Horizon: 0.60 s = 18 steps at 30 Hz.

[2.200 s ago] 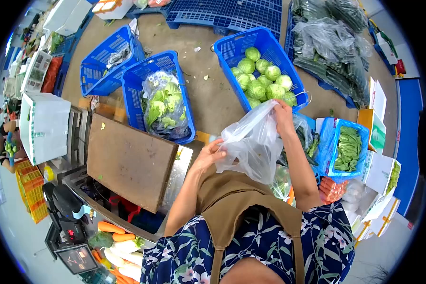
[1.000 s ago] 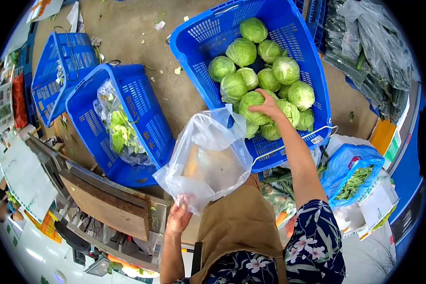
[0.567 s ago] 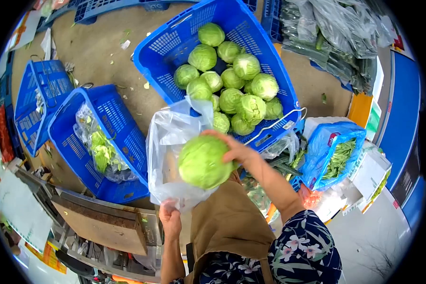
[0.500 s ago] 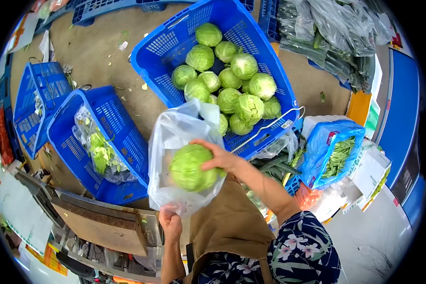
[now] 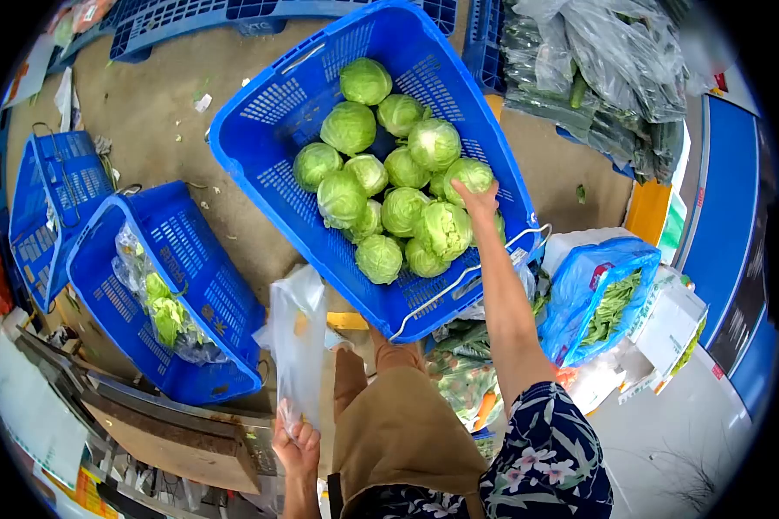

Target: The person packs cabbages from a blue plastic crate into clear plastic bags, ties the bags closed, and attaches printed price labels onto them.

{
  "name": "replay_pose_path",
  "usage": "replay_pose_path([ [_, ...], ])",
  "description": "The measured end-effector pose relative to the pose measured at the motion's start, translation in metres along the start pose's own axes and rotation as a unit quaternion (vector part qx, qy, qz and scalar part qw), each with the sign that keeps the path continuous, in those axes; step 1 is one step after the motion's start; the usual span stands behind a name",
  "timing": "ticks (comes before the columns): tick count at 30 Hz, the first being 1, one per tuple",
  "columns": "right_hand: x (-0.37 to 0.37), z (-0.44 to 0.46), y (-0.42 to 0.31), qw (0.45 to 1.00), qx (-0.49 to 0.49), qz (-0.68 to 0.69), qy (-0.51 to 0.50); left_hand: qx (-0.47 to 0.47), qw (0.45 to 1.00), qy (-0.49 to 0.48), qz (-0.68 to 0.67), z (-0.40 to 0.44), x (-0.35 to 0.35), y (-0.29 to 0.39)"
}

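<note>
My left hand (image 5: pixel 297 444), low and left of the crate, is closed around the lower end of a translucent plastic bag (image 5: pixel 298 346). The bag hangs narrow and limp, with no cabbage visible inside. Stretched out over the large blue crate (image 5: pixel 260 164), my right hand (image 5: pixel 483 201) grips a pale green cabbage (image 5: pixel 470 178) near the crate's right wall. Some of its fingers are hidden behind that head. Several other cabbages (image 5: pixel 349 128) lie loosely piled in the crate, among them a leafier cabbage (image 5: pixel 444 230) just below my right hand.
Left stands a smaller blue crate (image 5: pixel 221 298) holding loose leaves and plastic (image 5: pixel 169 311); another blue crate (image 5: pixel 56 208) is beyond it. Bagged dark green vegetables (image 5: pixel 597 78) are piled upper right. A blue bag of green beans (image 5: pixel 597 294) sits right. A wire handle (image 5: pixel 467 272) crosses the large crate's near edge.
My right hand has moved from the bag up and right to a cabbage in the crate. The cabbage it held has left it. The bag, spread wide before, now hangs narrow.
</note>
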State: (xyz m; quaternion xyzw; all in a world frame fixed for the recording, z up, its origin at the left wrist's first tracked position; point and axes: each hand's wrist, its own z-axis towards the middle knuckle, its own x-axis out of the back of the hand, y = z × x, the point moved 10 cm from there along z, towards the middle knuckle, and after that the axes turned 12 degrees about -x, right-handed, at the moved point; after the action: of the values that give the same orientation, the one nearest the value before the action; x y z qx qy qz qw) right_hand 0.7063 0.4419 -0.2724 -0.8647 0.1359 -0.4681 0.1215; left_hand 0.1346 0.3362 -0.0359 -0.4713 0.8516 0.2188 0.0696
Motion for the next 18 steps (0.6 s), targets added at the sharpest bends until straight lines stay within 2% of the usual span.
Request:
replay_pose_path([
  [2, -0.005, -0.005, -0.006, 0.987, -0.104, -0.113, 0.042, 0.008, 0.999, 0.037, -0.001, 0.006, -0.007, -0.011],
  [5, -0.013, -0.008, -0.006, 0.982, -0.125, -0.097, 0.104, -0.011, 0.995, 0.074, -0.071, 0.019, 0.003, -0.011],
  [10, 0.000, -0.009, -0.008, 0.990, -0.069, -0.022, 0.120, -0.003, 0.999, 0.044, -0.032, 0.025, 0.002, -0.002],
  [12, 0.005, 0.007, -0.003, 0.986, 0.074, 0.107, 0.100, -0.017, 0.999, 0.002, 0.036, 0.032, -0.001, 0.000],
  [13, 0.005, 0.012, 0.001, 0.972, 0.142, 0.173, 0.077, -0.033, 0.997, -0.013, 0.070, 0.033, -0.004, 0.005],
  [15, 0.027, -0.020, -0.019, 0.961, 0.216, 0.163, 0.057, -0.073, 0.990, 0.003, 0.124, 0.031, -0.014, 0.006],
  [16, 0.024, -0.052, -0.038, 0.952, 0.208, 0.217, -0.060, -0.077, 0.986, 0.036, 0.146, 0.031, -0.014, 0.006],
  [17, 0.026, -0.087, -0.054, 0.927, 0.197, 0.266, -0.174, -0.057, 0.983, -0.032, 0.170, 0.034, -0.010, 0.006],
  [18, 0.022, -0.118, -0.060, 0.908, 0.181, 0.286, -0.245, -0.038, 0.987, -0.034, 0.151, 0.030, -0.009, 0.003],
])
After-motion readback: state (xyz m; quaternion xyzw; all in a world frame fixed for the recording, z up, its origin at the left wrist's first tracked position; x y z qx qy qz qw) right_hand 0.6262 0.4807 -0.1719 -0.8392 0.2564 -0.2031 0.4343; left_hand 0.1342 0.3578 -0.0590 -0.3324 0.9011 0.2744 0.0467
